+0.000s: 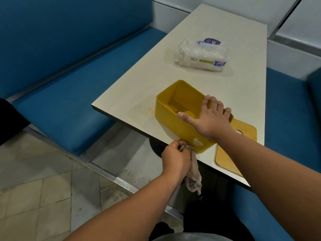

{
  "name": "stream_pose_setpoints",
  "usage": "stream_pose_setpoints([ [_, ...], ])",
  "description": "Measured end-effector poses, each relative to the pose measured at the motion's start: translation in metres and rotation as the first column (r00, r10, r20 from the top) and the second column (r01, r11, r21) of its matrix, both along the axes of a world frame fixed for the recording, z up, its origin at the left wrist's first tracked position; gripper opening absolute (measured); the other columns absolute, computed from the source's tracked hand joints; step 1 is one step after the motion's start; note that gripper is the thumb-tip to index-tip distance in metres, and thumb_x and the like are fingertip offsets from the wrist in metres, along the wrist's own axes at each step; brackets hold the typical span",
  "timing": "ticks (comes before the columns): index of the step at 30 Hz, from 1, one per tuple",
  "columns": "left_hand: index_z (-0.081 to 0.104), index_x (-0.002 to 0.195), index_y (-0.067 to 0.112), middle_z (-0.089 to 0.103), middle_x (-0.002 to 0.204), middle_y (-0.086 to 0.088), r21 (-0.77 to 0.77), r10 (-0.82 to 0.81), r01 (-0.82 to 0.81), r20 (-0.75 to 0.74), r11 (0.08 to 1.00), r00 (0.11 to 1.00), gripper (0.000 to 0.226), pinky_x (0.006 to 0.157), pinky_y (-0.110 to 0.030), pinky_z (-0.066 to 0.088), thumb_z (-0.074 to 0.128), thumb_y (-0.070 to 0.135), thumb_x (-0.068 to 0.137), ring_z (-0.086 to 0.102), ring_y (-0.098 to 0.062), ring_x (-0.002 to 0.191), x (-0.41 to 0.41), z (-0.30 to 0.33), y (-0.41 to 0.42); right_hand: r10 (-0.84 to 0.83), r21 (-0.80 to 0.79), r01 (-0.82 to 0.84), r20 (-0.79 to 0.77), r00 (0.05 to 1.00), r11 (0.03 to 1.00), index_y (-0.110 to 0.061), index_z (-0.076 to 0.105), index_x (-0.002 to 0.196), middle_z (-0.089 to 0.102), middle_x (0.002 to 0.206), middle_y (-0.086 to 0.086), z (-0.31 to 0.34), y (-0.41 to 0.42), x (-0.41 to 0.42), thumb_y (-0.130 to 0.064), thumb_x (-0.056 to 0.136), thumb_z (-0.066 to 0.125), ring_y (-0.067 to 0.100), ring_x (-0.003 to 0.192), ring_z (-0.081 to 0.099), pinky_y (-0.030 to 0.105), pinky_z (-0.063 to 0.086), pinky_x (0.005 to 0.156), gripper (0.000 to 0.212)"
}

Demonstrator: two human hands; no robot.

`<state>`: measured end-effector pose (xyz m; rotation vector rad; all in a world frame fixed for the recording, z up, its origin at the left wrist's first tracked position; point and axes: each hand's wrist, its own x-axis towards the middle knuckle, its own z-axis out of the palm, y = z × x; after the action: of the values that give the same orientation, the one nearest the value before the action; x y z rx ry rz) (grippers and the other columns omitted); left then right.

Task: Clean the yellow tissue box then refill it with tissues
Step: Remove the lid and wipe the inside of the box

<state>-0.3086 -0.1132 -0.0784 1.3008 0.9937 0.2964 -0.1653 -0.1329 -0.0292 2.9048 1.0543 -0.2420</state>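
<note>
The yellow tissue box (166, 110) lies open and empty on the white table (205, 32), near its front edge. My right hand (210, 117) rests across the box's top rim with fingers spread, holding it down. My left hand (175, 157) grips a dirty grey cloth (193, 176) against the box's near outer wall; the rest of the cloth hangs below the table edge. The box's flat yellow lid (243, 129), with an oval slot, lies on the table beside the box, partly under my right forearm. A plastic pack of paper towels (201, 55) lies farther back on the table.
Blue padded benches stand on both sides of the table, a long one at left (69, 94) and another at right (288, 105). A tiled floor (43, 188) lies below left. A brownish stain (148, 111) marks the table left of the box.
</note>
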Motion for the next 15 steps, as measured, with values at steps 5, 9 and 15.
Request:
stream_pose_setpoints([
  [5,0.069,0.084,0.025,0.072,0.086,0.004,-0.035,0.041,-0.041,0.02,0.999,0.999,0.005,0.078,-0.032,0.058,0.068,0.023,0.089,0.069,-0.015,0.087,-0.006,-0.005,0.008,0.004,-0.004,-0.004,-0.006,1.0,1.0,-0.01,-0.007,0.154,0.001,0.16,0.013,0.002,0.0,-0.001,-0.098,0.061,0.003,0.036,0.147,0.001,0.06,0.005,0.115,0.128],
  [9,0.068,0.091,0.028,0.073,0.089,0.008,-0.016,0.193,-0.193,0.162,0.981,0.968,0.009,0.075,-0.028,0.058,0.074,0.031,0.085,0.069,-0.01,0.086,-0.006,0.0,0.015,0.001,-0.01,-0.001,-0.007,1.0,1.0,-0.009,-0.008,0.154,0.001,0.16,0.014,0.003,0.0,-0.002,-0.096,0.062,0.004,0.035,0.147,0.0,0.06,0.004,0.114,0.128],
  [15,0.064,0.086,0.025,0.07,0.087,0.006,0.072,0.1,-0.104,0.055,0.992,0.994,0.007,0.069,-0.019,0.051,0.07,0.024,0.088,0.064,-0.006,0.082,0.005,0.001,0.015,0.001,-0.015,-0.001,-0.002,1.0,1.0,-0.009,-0.008,0.154,0.0,0.16,0.014,0.003,0.0,-0.002,-0.096,0.064,0.005,0.036,0.146,0.0,0.06,0.004,0.114,0.126],
])
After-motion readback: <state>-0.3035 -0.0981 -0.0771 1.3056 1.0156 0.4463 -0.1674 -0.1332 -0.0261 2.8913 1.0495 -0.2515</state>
